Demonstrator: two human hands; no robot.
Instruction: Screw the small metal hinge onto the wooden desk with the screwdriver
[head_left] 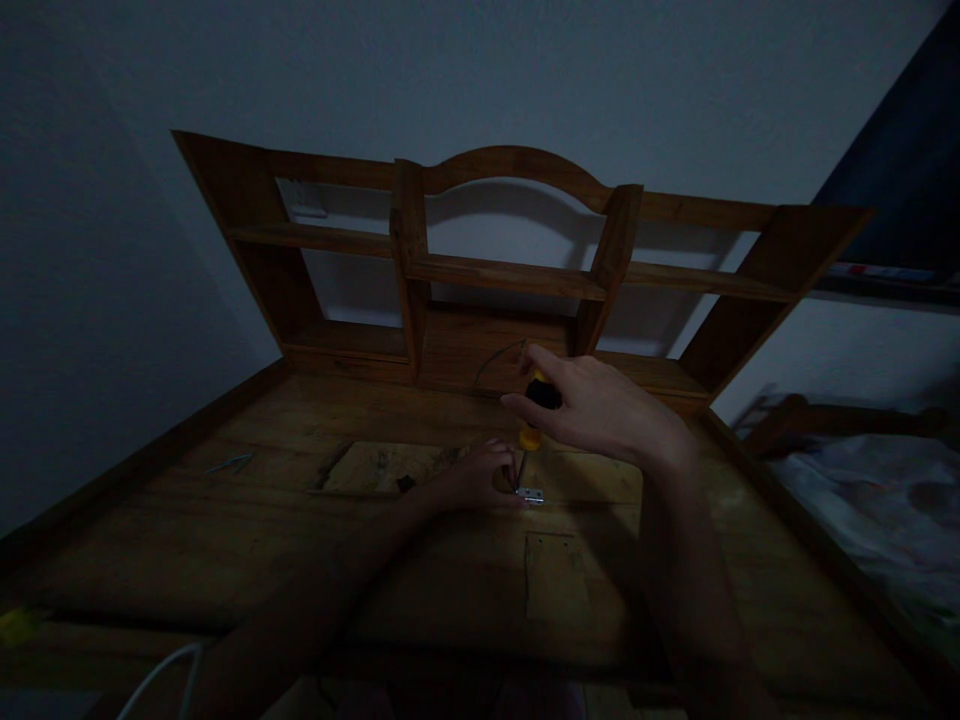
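We grip a yellow-and-black screwdriver (530, 439) in our right hand (596, 400), its shaft angled down to the small metal hinge (532, 495). Our left hand (480, 475) curls at the hinge's left end, pinching or merely resting, we cannot tell. Tilted, the screwdriver could slip and jab it.

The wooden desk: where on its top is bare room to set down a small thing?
Bare wood shows at left, between the metal pieces and left forearm, and at right, between the right forearm and the desk's right edge. The middle is crowded: left hand beside the hinge, right hand holding the screwdriver over it.
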